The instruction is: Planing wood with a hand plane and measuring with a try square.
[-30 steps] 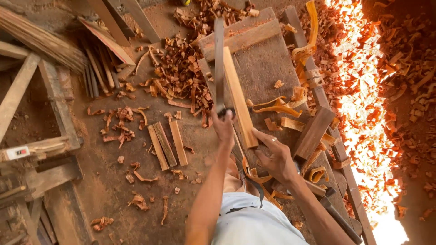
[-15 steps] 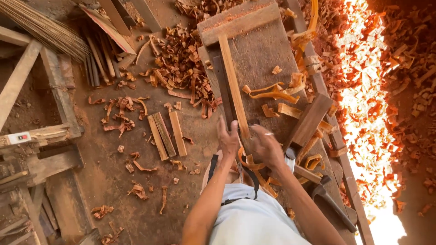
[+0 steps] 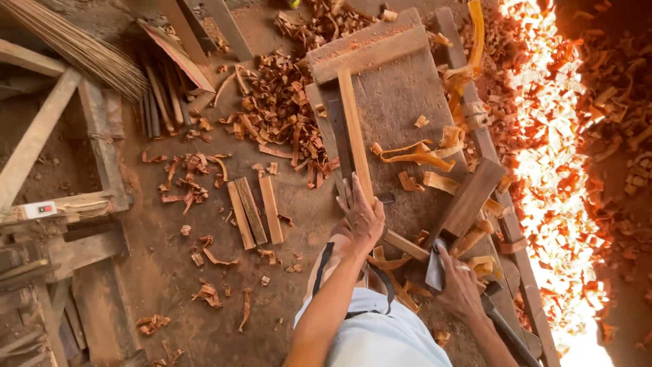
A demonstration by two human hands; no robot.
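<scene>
Wood strip [image 3: 354,132], long and pale, lies lengthwise on the sloped bench [image 3: 407,95], its far end against the cross batten at the bench's top edge; earlier it was raised in both hands. Now the left hand [image 3: 361,214] presses flat, fingers spread, on its near end. The right hand [image 3: 458,289] has come off it and grips a grey blade tool [image 3: 436,268] near the bench's bottom right corner. A small white label with a red mark [image 3: 39,210] sits on the wooden frame at far left.
</scene>
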